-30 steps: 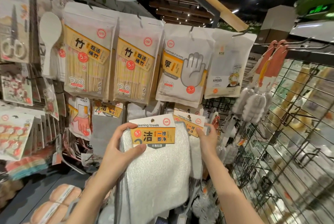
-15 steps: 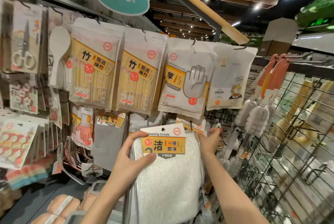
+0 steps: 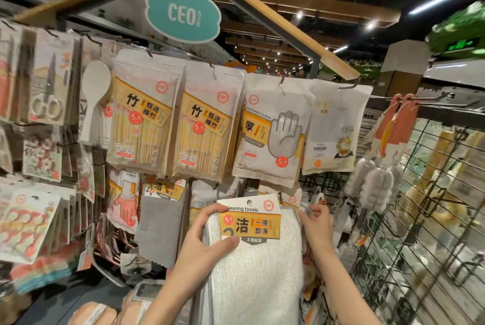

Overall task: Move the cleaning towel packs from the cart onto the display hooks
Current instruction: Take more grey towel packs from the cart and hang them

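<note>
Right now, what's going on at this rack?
A person is stocking a shop display. The left hand pinches the card label of a white cleaning towel pack, holding it up in front of the lower row of hanging goods. The right hand reaches in beside it, at the packs already hanging there. Whether the pack is on a hook yet can't be seen.

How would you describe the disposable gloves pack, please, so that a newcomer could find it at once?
Start at the teal oval sign hanging above the rack and look at the top row of hanging bags below it. The gloves pack is third of the four big bags, right of the two chopstick packs. It alone shows a grey hand outline.
</note>
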Motion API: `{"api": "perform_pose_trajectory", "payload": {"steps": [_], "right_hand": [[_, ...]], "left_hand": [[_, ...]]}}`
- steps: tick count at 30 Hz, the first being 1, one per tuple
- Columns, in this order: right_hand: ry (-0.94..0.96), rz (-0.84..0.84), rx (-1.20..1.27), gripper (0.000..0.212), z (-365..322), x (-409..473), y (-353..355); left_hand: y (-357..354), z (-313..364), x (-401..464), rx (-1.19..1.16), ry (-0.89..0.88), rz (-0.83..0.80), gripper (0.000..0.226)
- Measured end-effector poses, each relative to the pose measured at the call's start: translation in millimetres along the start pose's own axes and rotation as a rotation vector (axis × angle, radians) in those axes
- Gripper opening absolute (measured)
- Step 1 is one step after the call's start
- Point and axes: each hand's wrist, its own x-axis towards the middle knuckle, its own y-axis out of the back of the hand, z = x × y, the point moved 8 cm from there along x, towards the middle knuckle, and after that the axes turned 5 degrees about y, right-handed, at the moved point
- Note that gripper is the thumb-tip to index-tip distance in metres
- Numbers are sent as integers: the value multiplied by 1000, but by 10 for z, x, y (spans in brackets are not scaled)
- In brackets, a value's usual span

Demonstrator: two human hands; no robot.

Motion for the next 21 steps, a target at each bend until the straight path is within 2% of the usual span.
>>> {"api": "perform_pose_trajectory", "payload": {"steps": [3,5,10,13,18,21], "right_hand": [[-10,-137,204,16,-290,-139,29],[54,-262,228,22,-550,-286,9],[237,-497,91,41,-990,-669,-43],[259,-512,43,41,-1011,-758,-9],[273,-500,41,62,-1002,-824,67],[280,-501,47,65,-998,-856,78]], "left_hand": [[-30,18,20,5,0,3,52],[-53,38,35,-3,-1,-5,52],[-147,90,21,-7,-12,-21,51],[-172,82,-4,-30,-6,-21,52],[-201,124,-56,-48,-12,-29,54],[-218,147,-80,-35,-26,-35,68]]}}
